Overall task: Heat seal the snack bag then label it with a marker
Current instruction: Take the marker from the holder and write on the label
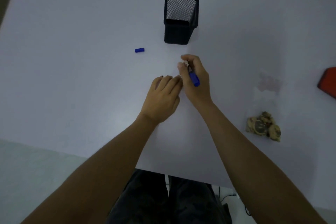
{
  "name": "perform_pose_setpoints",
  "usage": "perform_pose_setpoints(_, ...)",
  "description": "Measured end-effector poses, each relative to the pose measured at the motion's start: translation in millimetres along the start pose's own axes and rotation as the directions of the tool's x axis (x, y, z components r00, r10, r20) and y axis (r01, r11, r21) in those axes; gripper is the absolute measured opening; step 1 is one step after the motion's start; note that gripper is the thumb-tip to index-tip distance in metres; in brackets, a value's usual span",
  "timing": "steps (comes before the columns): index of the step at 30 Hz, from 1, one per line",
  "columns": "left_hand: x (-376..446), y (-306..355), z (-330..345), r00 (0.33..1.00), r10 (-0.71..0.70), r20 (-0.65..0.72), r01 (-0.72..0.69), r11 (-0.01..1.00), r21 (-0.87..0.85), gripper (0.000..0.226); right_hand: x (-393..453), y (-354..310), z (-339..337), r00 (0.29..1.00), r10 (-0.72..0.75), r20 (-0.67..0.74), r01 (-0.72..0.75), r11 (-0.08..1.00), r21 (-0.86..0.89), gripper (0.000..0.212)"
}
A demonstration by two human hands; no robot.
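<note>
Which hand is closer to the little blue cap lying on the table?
Left. The left hand rests below and right of the small blue plastic cap; the right hand, holding the blue marker, is farther right.

A pale, matte white table (72, 87) is seen from above. At twelve o'clock a black square mesh-metal pen holder (180, 20) stands upright on it. A small blue plastic marker cap (139, 50) lies at eleven o'clock, apart from the holder. At three o'clock a clear plastic snack bag (263, 114) is laid, with a red flat object (328, 82) cut off at the edge.
</note>
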State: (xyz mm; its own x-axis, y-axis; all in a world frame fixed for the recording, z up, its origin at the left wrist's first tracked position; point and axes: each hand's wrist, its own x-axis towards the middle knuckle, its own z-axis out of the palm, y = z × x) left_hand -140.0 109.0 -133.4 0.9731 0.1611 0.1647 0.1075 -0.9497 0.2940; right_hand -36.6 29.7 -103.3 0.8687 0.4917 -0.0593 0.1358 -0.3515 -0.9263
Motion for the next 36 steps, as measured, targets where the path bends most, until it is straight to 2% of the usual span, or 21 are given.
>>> perform_pose_setpoints(3,0.9,0.4,-0.3,1.0,-0.007,0.003,0.007,1.0,0.013,0.032,1.3,7.5,10.7,0.986,-0.043,-0.162,0.036,0.998,-0.049,0.02)
perform_pose_setpoints(6,1.2,1.1,-0.2,1.0,-0.021,-0.004,0.021,1.0,0.018,0.03,8.0,9.7,17.1,0.972,-0.064,-0.227,0.038,0.993,-0.116,0.015)
perform_pose_setpoints(8,2.1,1.0,-0.8,1.0,-0.023,-0.003,0.023,1.0,0.02,0.03,11.0,10.4,17.1,0.968,-0.082,-0.235,0.054,0.991,-0.124,0.01)
perform_pose_setpoints(11,2.1,1.1,-1.9,0.999,-0.029,0.015,0.029,0.999,0.021,0.03,10.8,12.2,16.6,0.966,-0.102,-0.24,0.079,0.992,-0.102,0.023)
perform_pose_setpoints(14,1.7,1.2,-2.2,0.998,-0.042,0.045,0.041,0.999,0.033,0.034,10.9,15.7,16.7,0.974,-0.05,-0.223,0.04,0.998,-0.049,0.032)
perform_pose_setpoints(21,2.9,1.9,-1.1,0.998,-0.042,0.049,0.041,0.998,0.037,0.033,12.8,24.1,20.8,0.971,-0.053,-0.234,0.034,0.996,-0.088,0.027)
perform_pose_setpoints(31,2.6,-0.1,0.9,0.998,-0.052,0.018,0.052,0.998,0.018,0.034,14.6,30.4,23.3,0.951,-0.065,-0.304,0.023,0.99,-0.139,0.032)
perform_pose_setpoints(36,0.4,0.1,1.4,0.998,-0.057,0.013,0.057,0.998,0.007,0.035,10.8,31.9,21.4,0.953,-0.032,-0.3,0.018,0.999,-0.051,0.032)
